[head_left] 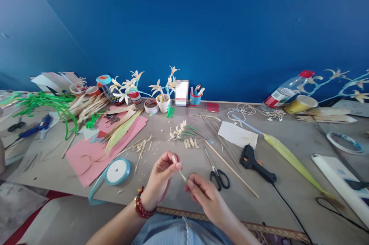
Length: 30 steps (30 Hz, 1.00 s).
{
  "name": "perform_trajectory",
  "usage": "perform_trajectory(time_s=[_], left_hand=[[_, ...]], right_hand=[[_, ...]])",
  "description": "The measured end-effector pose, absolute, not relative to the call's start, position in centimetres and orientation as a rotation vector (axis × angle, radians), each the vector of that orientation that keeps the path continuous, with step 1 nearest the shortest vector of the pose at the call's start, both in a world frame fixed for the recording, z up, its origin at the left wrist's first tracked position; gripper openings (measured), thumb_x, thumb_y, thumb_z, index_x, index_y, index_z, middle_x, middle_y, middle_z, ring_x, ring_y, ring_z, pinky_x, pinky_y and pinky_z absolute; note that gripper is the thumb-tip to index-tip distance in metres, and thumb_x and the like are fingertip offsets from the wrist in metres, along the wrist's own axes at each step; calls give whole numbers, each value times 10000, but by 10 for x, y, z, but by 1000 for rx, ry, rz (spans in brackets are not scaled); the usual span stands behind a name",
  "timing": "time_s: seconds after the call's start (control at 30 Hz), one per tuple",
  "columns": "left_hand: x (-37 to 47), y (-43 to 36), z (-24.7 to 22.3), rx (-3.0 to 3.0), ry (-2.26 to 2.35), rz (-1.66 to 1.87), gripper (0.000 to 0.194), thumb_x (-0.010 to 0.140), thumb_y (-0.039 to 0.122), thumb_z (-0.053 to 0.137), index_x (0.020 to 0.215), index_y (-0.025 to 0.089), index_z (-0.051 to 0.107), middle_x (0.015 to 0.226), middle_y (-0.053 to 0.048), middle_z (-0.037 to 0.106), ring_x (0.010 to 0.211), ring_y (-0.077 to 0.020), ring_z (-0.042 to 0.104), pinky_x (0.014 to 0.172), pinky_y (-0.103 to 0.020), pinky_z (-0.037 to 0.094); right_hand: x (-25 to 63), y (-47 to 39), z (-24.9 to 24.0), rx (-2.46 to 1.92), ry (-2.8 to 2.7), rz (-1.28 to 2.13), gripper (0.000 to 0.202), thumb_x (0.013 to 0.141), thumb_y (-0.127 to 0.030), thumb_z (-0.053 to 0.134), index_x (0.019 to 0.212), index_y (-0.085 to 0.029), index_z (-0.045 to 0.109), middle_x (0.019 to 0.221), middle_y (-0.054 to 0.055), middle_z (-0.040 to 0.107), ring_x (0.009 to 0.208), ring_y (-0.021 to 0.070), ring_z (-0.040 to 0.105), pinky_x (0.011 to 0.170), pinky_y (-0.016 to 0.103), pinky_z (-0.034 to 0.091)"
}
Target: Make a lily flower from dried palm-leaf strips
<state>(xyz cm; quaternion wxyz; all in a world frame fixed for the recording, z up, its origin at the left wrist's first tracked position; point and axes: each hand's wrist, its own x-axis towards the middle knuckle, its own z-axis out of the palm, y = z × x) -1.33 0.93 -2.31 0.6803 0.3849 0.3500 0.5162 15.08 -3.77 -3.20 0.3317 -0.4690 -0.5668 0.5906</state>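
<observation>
My left hand, with a red beaded bracelet at the wrist, pinches the upper end of a small pale husk flower. My right hand grips its lower, narrow end between thumb and fingertips. Most of the flower is covered by the fingers. Beyond the hands lie several loose pale petals in a row and some finished husk flowers on green stems. Black-handled scissors rest beside my right hand, and a spool of blue ribbon lies to the left.
A black glue gun with a trailing cord lies on the right, near a thin wooden stick and a corn husk. Pink paper covers part of the left. Cups, a bottle and flower stems line the blue wall.
</observation>
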Motion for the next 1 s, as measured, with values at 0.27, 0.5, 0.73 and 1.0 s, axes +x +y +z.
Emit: perform_trajectory(time_s=[0.27,0.5,0.73,1.0], left_hand=[[-32,16,-21,1238,1089,1190,175,831,291,688,827,187,548,758,19,568,664,-103,521,629,-210,428],[-49,22,-22,1454,1217,1014,167,837,334,665,834,169,688,698,-9,630,570,-110,573,554,-220,445],[-62,26,-8,1285,895,660,257,763,387,748,765,139,678,529,24,570,446,-79,478,467,-200,384],[-69,24,24,1980,954,424,150,949,231,498,867,194,618,709,9,668,638,-103,584,653,-202,423]], right_hand=[[169,-31,-22,-1393,-2039,811,245,1012,-313,376,863,-217,545,589,-40,548,498,133,526,506,234,325],[178,-24,-10,-1283,-2229,426,245,1000,-220,401,876,-221,612,651,15,682,517,135,611,520,224,370],[189,-19,0,-1302,-2186,574,286,1017,-274,375,854,-221,605,605,-8,636,515,135,587,514,228,364],[194,-14,4,-1291,-2223,749,258,1013,-292,422,867,-233,626,666,-19,669,583,142,626,556,234,384]])
